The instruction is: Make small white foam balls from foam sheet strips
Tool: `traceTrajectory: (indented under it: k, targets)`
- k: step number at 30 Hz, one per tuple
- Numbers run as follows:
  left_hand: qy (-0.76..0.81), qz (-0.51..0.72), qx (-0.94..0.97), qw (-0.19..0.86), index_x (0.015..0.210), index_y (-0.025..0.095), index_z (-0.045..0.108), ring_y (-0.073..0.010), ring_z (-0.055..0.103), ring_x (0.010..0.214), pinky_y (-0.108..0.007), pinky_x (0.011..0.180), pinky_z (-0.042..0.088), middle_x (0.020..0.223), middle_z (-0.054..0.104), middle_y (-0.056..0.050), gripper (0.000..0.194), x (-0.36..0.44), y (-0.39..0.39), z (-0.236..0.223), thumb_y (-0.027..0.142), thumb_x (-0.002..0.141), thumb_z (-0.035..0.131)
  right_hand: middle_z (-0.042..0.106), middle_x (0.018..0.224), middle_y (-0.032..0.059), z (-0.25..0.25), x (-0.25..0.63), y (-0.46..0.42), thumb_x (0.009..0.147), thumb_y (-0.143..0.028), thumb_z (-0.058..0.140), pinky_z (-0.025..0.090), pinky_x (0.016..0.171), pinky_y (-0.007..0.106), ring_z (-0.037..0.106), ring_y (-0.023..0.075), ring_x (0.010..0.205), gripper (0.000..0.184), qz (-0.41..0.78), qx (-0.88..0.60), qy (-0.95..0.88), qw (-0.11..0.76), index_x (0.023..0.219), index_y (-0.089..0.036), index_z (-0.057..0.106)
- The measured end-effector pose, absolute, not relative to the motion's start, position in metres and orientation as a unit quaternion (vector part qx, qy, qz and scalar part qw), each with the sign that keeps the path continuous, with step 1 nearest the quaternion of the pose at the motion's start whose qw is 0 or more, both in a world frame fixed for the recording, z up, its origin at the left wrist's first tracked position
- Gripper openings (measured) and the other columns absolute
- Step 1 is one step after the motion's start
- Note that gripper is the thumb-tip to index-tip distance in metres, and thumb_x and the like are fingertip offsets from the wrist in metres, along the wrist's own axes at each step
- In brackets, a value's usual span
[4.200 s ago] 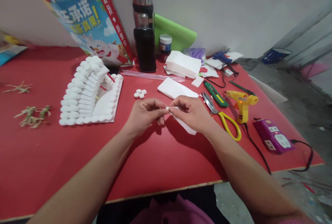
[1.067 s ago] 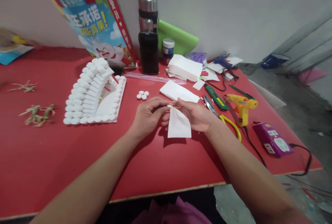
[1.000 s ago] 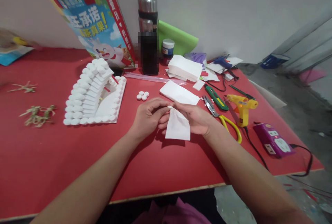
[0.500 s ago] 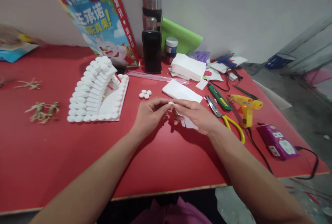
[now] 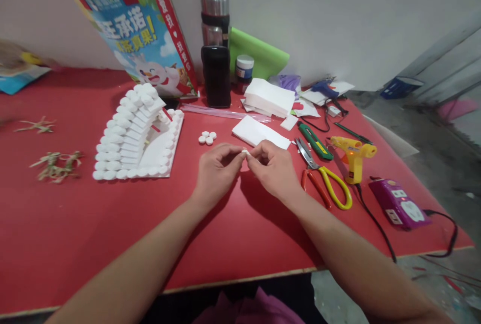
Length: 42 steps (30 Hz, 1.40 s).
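Observation:
Between the fingertips of both hands is a small white paper roll (image 5: 245, 151), mostly covered by the fingers. My left hand (image 5: 216, 174) pinches it from one side, thumb against forefinger. From the other side my right hand (image 5: 274, 171) grips it with thumb and fingers closed. Just beyond my left hand lies a small cluster of white discs (image 5: 207, 137). A folded white paper (image 5: 261, 132) rests on the red table right behind my right hand. Further left stands a white model (image 5: 135, 136) with stair-like steps, edged with rows of similar discs.
Right of my hands lie scissors (image 5: 319, 169) with red and yellow handles, a green cutter (image 5: 315, 141) and a yellow glue gun (image 5: 353, 156). A purple power box (image 5: 400, 204) sits near the table's right edge. Straw figures (image 5: 58, 165) lie left; a black phone (image 5: 216, 76) stands behind.
The white paper strip that hung below my right hand no longer shows. My right hand has turned and its fingers have curled in more tightly. The view has shifted slightly.

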<state>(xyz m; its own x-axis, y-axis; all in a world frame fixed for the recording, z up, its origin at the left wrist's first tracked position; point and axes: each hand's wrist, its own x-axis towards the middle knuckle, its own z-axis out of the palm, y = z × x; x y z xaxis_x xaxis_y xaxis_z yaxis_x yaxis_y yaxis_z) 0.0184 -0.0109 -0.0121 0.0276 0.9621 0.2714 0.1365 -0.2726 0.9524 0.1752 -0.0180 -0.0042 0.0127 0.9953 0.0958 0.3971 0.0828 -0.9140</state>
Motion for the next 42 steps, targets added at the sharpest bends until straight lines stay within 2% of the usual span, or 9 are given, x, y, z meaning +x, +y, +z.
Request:
traceTrajectory:
  k: [7, 11, 15, 18, 21, 24, 28, 35, 42]
  targets:
    - [0.396, 0.553, 0.689, 0.251, 0.092, 0.017, 0.080, -0.0145, 0.068, 0.073, -0.027, 0.070, 0.053, 0.082, 0.075, -0.005, 0.014, 0.019, -0.015, -0.018, 0.013, 0.095, 0.067, 0.066, 0.067, -0.0009, 0.001, 0.178, -0.024, 0.091, -0.032, 0.064, 0.037, 0.054, 0.027, 0.054, 0.0124, 0.056, 0.015, 0.339, -0.535, -0.659, 0.406, 0.081, -0.022, 0.059]
    - [0.385, 0.544, 0.674, 0.318, 0.093, 0.019, 0.081, -0.0141, 0.069, 0.072, -0.027, 0.072, 0.056, 0.082, 0.073, -0.004, 0.018, 0.019, -0.016, -0.017, 0.014, 0.096, 0.064, 0.067, 0.067, -0.0006, 0.001, 0.183, -0.022, 0.091, -0.030, 0.064, 0.040, 0.055, 0.028, 0.057, 0.0133, 0.057, 0.014, 0.348, -0.529, -0.652, 0.417, 0.081, -0.022, 0.059]
    - [0.404, 0.510, 0.588, 0.480, 0.083, 0.018, 0.081, -0.0160, 0.071, 0.068, -0.028, 0.067, 0.059, 0.079, 0.074, -0.004, 0.009, 0.015, -0.012, -0.012, 0.022, 0.089, 0.074, 0.065, 0.063, -0.0015, 0.003, 0.194, -0.016, 0.092, -0.031, 0.066, 0.042, 0.056, 0.028, 0.056, 0.0130, 0.055, 0.014, 0.395, -0.500, -0.657, 0.403, 0.082, -0.022, 0.063]
    - [0.405, 0.485, 0.571, 0.525, 0.085, 0.018, 0.083, -0.0173, 0.071, 0.068, -0.029, 0.066, 0.059, 0.079, 0.074, -0.005, 0.009, 0.010, -0.008, -0.010, 0.026, 0.084, 0.079, 0.068, 0.066, -0.0003, 0.008, 0.201, -0.014, 0.092, -0.028, 0.067, 0.045, 0.057, 0.028, 0.059, 0.0133, 0.057, 0.013, 0.409, -0.475, -0.676, 0.388, 0.081, -0.021, 0.065]
    - [0.385, 0.468, 0.579, 0.546, 0.096, 0.020, 0.086, -0.0187, 0.073, 0.075, -0.032, 0.074, 0.061, 0.089, 0.078, -0.007, 0.016, 0.008, -0.006, -0.012, 0.029, 0.085, 0.079, 0.070, 0.069, 0.0000, 0.011, 0.202, -0.013, 0.093, -0.028, 0.066, 0.047, 0.057, 0.029, 0.061, 0.0128, 0.056, 0.015, 0.429, -0.461, -0.673, 0.387, 0.079, -0.021, 0.065]
    - [0.393, 0.462, 0.576, 0.548, 0.096, 0.020, 0.086, -0.0186, 0.073, 0.075, -0.033, 0.078, 0.060, 0.083, 0.078, -0.006, 0.016, 0.010, -0.008, -0.014, 0.029, 0.088, 0.075, 0.070, 0.068, -0.0006, 0.008, 0.200, -0.013, 0.092, -0.028, 0.067, 0.047, 0.056, 0.029, 0.060, 0.0126, 0.053, 0.015, 0.447, -0.468, -0.656, 0.387, 0.079, -0.021, 0.064]
    - [0.443, 0.460, 0.563, 0.524, 0.094, 0.018, 0.083, -0.0170, 0.069, 0.068, -0.028, 0.065, 0.058, 0.079, 0.076, -0.005, 0.017, 0.018, -0.014, -0.014, 0.030, 0.089, 0.071, 0.073, 0.072, 0.0005, -0.001, 0.196, -0.012, 0.092, -0.029, 0.067, 0.047, 0.056, 0.030, 0.061, 0.0135, 0.054, 0.013, 0.451, -0.492, -0.639, 0.382, 0.083, -0.021, 0.066]
    - [0.476, 0.490, 0.560, 0.469, 0.086, 0.016, 0.075, -0.0149, 0.068, 0.069, -0.026, 0.067, 0.058, 0.079, 0.074, -0.004, 0.009, 0.024, -0.015, -0.012, 0.022, 0.088, 0.068, 0.073, 0.075, 0.0029, -0.001, 0.183, -0.017, 0.092, -0.027, 0.065, 0.043, 0.062, 0.031, 0.063, 0.0169, 0.066, 0.012, 0.298, -0.548, -0.687, 0.372, 0.082, -0.022, 0.064]
    - [0.458, 0.466, 0.557, 0.512, 0.090, 0.017, 0.073, -0.0165, 0.066, 0.060, -0.026, 0.049, 0.055, 0.073, 0.070, -0.004, 0.016, 0.017, -0.010, -0.008, 0.032, 0.089, 0.071, 0.074, 0.077, 0.0036, -0.003, 0.183, -0.010, 0.087, -0.041, 0.075, 0.052, 0.065, 0.030, 0.068, 0.0167, 0.067, 0.024, 0.490, -0.515, -0.561, 0.424, 0.087, -0.020, 0.064]
